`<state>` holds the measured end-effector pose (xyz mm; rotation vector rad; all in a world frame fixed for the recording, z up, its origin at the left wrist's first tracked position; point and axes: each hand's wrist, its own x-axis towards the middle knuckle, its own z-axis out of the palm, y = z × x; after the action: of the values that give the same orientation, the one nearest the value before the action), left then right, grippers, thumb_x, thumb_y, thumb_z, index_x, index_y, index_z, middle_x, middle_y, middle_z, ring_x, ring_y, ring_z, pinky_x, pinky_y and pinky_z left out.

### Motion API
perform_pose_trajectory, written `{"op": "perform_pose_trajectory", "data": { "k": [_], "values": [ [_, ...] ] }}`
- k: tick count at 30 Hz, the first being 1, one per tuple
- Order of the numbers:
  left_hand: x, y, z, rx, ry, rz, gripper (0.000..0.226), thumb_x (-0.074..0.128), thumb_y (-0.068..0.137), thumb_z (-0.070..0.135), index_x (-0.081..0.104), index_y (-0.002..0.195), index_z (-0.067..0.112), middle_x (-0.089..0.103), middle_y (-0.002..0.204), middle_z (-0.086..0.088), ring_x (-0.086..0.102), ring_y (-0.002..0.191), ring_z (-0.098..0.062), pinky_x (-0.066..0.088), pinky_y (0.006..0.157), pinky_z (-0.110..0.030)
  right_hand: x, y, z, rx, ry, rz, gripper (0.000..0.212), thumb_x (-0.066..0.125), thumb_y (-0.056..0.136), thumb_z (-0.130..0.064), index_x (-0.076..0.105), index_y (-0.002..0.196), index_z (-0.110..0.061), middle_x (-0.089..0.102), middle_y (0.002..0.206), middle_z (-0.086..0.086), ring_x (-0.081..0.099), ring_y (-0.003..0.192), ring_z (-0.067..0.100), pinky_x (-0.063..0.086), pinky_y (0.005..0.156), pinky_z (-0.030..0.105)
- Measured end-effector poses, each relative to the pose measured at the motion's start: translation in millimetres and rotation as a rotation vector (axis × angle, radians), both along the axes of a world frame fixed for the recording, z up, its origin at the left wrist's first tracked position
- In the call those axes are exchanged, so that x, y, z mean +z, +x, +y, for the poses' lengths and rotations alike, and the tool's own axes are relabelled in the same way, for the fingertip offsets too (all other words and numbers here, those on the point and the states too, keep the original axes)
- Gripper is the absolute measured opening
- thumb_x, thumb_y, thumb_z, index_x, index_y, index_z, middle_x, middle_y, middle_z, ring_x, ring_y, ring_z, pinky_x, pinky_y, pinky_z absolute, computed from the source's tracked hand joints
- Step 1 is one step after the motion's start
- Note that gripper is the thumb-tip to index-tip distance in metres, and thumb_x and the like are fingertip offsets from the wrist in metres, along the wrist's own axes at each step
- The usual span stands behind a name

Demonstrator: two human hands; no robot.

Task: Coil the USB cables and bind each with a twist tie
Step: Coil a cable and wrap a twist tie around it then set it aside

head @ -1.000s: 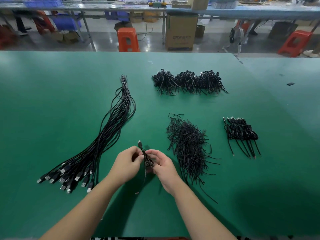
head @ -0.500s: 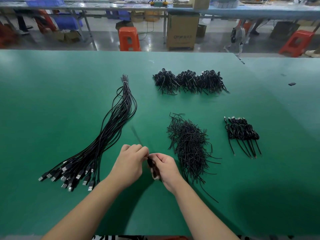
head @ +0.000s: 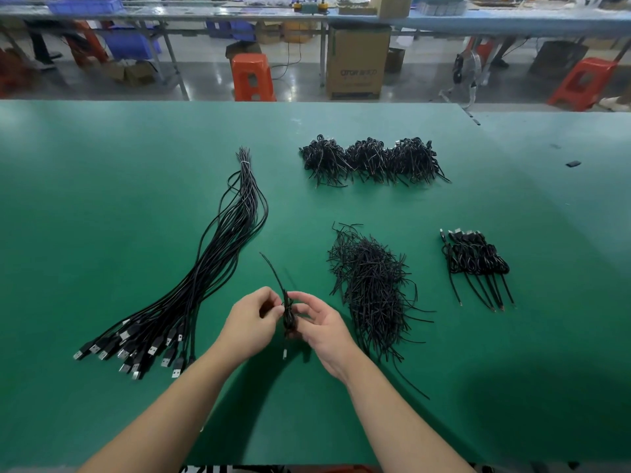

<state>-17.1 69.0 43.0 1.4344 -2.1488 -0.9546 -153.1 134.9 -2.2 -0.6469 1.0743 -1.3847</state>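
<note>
Two hands, one cable (coiled)

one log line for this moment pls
stage: binding | left hand + right hand: pinching small coiled black USB cable | loose end sticking up | above green table mat

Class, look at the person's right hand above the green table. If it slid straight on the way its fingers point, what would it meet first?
The right hand points up-left, so it would first meet the coiled cable already at its fingertips, then probably the left hand just beyond.
</note>
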Motion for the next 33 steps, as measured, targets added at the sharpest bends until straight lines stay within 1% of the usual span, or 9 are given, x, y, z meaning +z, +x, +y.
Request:
{"op": "perform_pose_trajectory", "data": {
  "k": [6, 9, 12, 15, 18, 21, 24, 30, 33],
  "values": [
    [1, -2, 2, 0.016, 0.058, 0.054, 0.022, 0.065, 0.091, 0.012, 0.057, 0.073, 0.022, 0.06, 0.062, 0.009, 0.047, 0.057, -0.006, 0.036, 0.056, -0.023, -5, 4, -2, -0.04, 0.031, 0.17, 0.049, 0.051, 0.092, 0.015, 0.07, 0.117, -0.022, 0.066, 0.106, 0.013, 0.059, 0.081, 0.022, 0.052, 0.078, 0.032],
    [4, -1, 1, -0.014, 0.022, 0.035, 0.022, 0.065, 0.091, 0.012, 0.056, 0.074, 0.022, 0.063, 0.065, 0.008, 0.049, 0.059, -0.005, 0.036, 0.056, -0.018, -4, 7, 0, -0.074, 0.011, 0.18, 0.052, 0.051, 0.09, 0.017, 0.071, 0.113, -0.025, 0.062, 0.117, 0.025, 0.055, 0.08, 0.026, 0.05, 0.075, 0.041],
    [6, 1, -1, -0.027, 0.007, 0.009, 0.022, 0.065, 0.091, 0.014, 0.056, 0.073, 0.023, 0.06, 0.062, 0.011, 0.048, 0.058, -0.004, 0.034, 0.055, -0.018, 0, 10, 1, -0.114, -0.047, 0.218, 0.06, 0.051, 0.086, 0.022, 0.069, 0.116, -0.026, 0.055, 0.138, 0.0, 0.058, 0.076, 0.01, 0.054, 0.071, 0.031],
    [6, 2, -1, -0.035, 0.0, -0.036, 0.025, 0.065, 0.091, 0.014, 0.055, 0.072, 0.025, 0.057, 0.062, 0.009, 0.047, 0.058, -0.003, 0.031, 0.053, -0.016, 0, 10, 2, -0.092, -0.054, 0.224, 0.06, 0.048, 0.083, 0.025, 0.071, 0.114, -0.021, 0.051, 0.144, -0.017, 0.057, 0.08, 0.015, 0.055, 0.073, 0.03],
    [5, 6, 3, -0.075, -0.02, -0.015, 0.023, 0.063, 0.092, 0.012, 0.053, 0.074, 0.024, 0.057, 0.063, 0.007, 0.048, 0.058, -0.002, 0.033, 0.053, -0.013, -1, 9, 2, -0.045, -0.036, 0.208, 0.037, 0.06, 0.09, 0.014, 0.07, 0.118, -0.008, 0.065, 0.128, -0.006, 0.064, 0.09, 0.015, 0.056, 0.067, 0.026],
    [8, 9, 5, -0.145, -0.125, -0.03, 0.019, 0.061, 0.092, 0.008, 0.054, 0.08, 0.021, 0.059, 0.069, 0.007, 0.052, 0.065, -0.009, 0.042, 0.064, -0.023, 2, 10, 4, -0.032, 0.024, 0.277, 0.011, 0.069, 0.092, -0.008, 0.075, 0.101, -0.006, 0.072, 0.086, 0.004, 0.061, 0.06, 0.016, 0.05, 0.053, 0.027],
    [7, 8, 4, -0.23, -0.356, -0.151, 0.016, 0.057, 0.091, 0.004, 0.056, 0.084, 0.018, 0.058, 0.077, 0.006, 0.051, 0.07, -0.02, 0.04, 0.075, -0.037, 5, 10, 5, 0.022, 0.071, 0.382, 0.023, 0.06, 0.099, -0.016, 0.068, 0.077, -0.016, 0.06, 0.056, 0.006, 0.05, 0.04, 0.017, 0.04, 0.044, 0.025],
    [-2, 9, -3, -0.415, -0.776, -0.279, 0.024, 0.046, 0.072, 0.001, 0.06, 0.083, 0.017, 0.055, 0.076, 0.003, 0.052, 0.069, -0.023, 0.032, 0.072, -0.032, 15, 6, 6, 0.041, 0.125, 0.241, 0.034, 0.046, 0.107, -0.025, 0.059, 0.077, -0.013, 0.047, 0.049, 0.0, 0.038, 0.037, 0.012, 0.033, 0.037, 0.023],
    [-6, 6, -5, -0.454, -0.862, -0.277, 0.027, 0.04, 0.072, 0.004, 0.059, 0.087, 0.017, 0.055, 0.078, 0.001, 0.052, 0.07, -0.024, 0.034, 0.072, -0.034, 15, 4, 4, 0.035, 0.154, 0.178, 0.034, 0.045, 0.107, -0.029, 0.054, 0.079, -0.012, 0.047, 0.05, -0.001, 0.037, 0.037, 0.014, 0.031, 0.036, 0.024]
  ]
}}
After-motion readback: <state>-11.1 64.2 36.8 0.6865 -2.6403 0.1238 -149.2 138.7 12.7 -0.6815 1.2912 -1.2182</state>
